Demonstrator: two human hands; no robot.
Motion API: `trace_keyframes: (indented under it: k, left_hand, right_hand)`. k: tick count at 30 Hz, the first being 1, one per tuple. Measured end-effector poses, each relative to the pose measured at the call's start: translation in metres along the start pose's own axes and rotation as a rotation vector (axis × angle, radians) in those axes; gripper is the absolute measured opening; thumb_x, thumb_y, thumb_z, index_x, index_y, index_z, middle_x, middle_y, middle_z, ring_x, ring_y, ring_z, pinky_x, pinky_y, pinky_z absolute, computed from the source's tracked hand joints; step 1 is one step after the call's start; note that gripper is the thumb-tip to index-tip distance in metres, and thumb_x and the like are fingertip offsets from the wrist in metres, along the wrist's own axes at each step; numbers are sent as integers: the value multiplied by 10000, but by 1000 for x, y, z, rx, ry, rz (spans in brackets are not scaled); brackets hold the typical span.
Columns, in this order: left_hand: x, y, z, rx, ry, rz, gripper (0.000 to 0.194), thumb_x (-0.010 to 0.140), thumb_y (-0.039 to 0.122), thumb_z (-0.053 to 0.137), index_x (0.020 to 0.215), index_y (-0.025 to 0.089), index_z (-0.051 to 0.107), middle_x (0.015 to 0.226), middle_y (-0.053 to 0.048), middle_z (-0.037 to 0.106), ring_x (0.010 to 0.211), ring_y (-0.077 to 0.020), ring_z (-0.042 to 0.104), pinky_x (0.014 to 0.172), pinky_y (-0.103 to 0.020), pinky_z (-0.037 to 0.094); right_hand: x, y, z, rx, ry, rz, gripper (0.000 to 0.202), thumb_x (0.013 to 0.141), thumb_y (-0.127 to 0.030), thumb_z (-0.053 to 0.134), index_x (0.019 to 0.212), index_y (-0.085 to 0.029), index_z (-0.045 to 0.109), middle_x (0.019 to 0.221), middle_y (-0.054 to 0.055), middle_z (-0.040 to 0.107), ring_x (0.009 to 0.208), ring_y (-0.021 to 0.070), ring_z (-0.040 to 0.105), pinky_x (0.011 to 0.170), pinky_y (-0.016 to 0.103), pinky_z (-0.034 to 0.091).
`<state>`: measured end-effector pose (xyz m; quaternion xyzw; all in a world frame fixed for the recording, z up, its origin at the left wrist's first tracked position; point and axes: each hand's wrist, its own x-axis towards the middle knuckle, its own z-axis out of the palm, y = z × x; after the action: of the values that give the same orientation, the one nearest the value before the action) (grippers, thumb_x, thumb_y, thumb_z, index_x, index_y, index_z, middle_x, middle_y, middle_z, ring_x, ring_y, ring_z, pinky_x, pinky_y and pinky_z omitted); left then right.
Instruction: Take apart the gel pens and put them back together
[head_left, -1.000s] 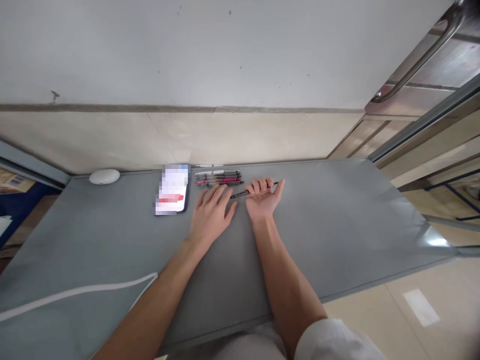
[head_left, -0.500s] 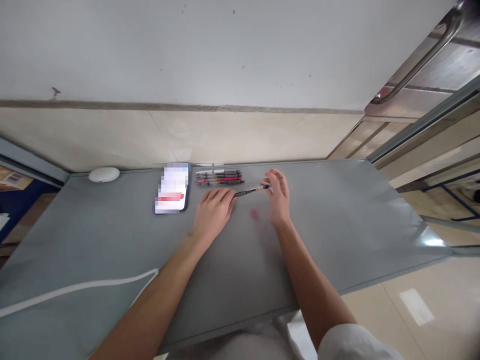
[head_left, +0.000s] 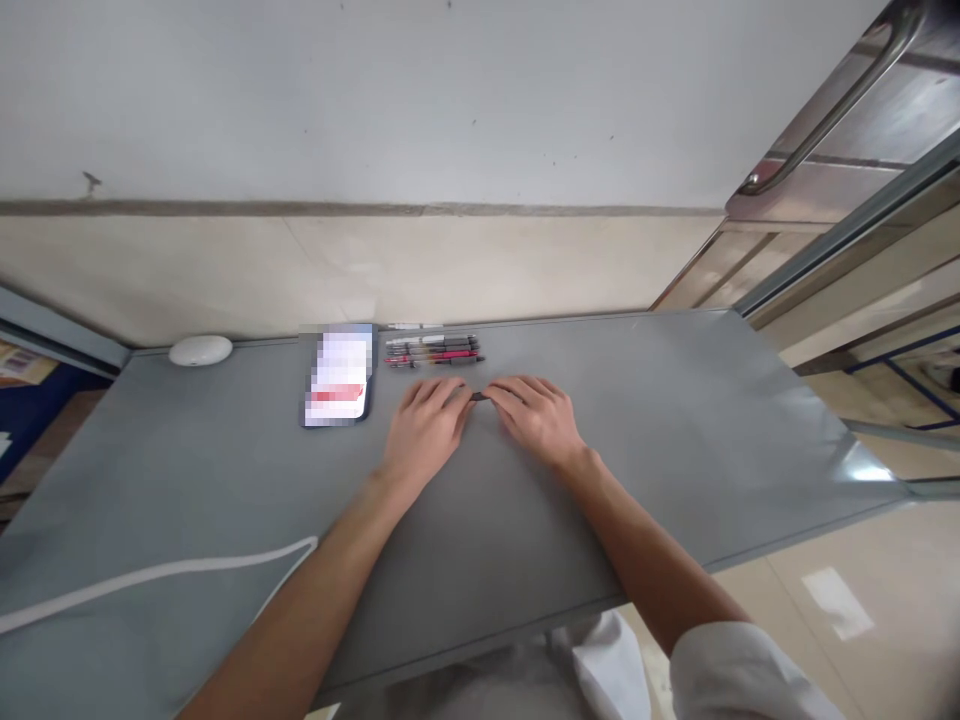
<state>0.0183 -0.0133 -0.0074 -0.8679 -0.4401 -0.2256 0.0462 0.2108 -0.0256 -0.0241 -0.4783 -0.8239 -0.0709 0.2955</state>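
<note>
Both hands meet at a dark pen (head_left: 479, 396) held low over the grey table (head_left: 480, 520). My left hand (head_left: 429, 420) is closed on the pen's left part, and my right hand (head_left: 536, 415) is closed on its right part. Only a short dark stretch of the pen shows between the fingertips; the rest is hidden by the hands. Just beyond my left hand, several pens (head_left: 435, 350) lie side by side in a row, in white, grey, black and red.
A phone (head_left: 337, 375) with a lit, blurred screen lies left of the pens. Farther left, a white oval object (head_left: 200, 350) sits by the wall (head_left: 487, 260). A white cable (head_left: 157, 572) crosses the table's left front. A metal handle (head_left: 832, 110) is at upper right.
My right hand has moved left from the pen's far end and closed on it near my left hand. My left hand stays on the pen. The view has shifted slightly.
</note>
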Motion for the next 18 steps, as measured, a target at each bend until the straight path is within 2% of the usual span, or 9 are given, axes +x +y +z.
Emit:
trace_keyframes:
  k: [5, 11, 18]
  left_hand:
    - [1, -1, 7, 67, -15, -74, 375, 964, 344, 422, 1252, 179, 596, 1311, -116, 592, 1203, -295, 533, 1027, -462, 385]
    - [0, -4, 14, 89, -68, -97, 432, 957, 392, 418, 1313, 188, 554, 1388, -128, 532, 1279, -319, 476, 1095, -512, 311]
    - [-3, -7, 20, 65, -82, -111, 452, 943, 408, 447, 1329, 197, 549, 1436, -117, 489, 1336, -322, 424, 1137, -534, 269]
  right_hand:
    - [6, 30, 3, -57, -22, -69, 315, 900, -104, 475, 1086, -272, 667, 1100, 21, 726, 995, 168, 647, 845, 299, 434]
    - [24, 69, 10, -146, -30, 8, 325, 890, -98, 490, 1092, -279, 670, 1091, 11, 729, 972, 168, 632, 764, 286, 421]
    - [53, 91, 23, -182, -90, 61, 323, 887, -101, 478, 1041, -286, 694, 1035, 8, 745, 898, 174, 630, 664, 279, 399]
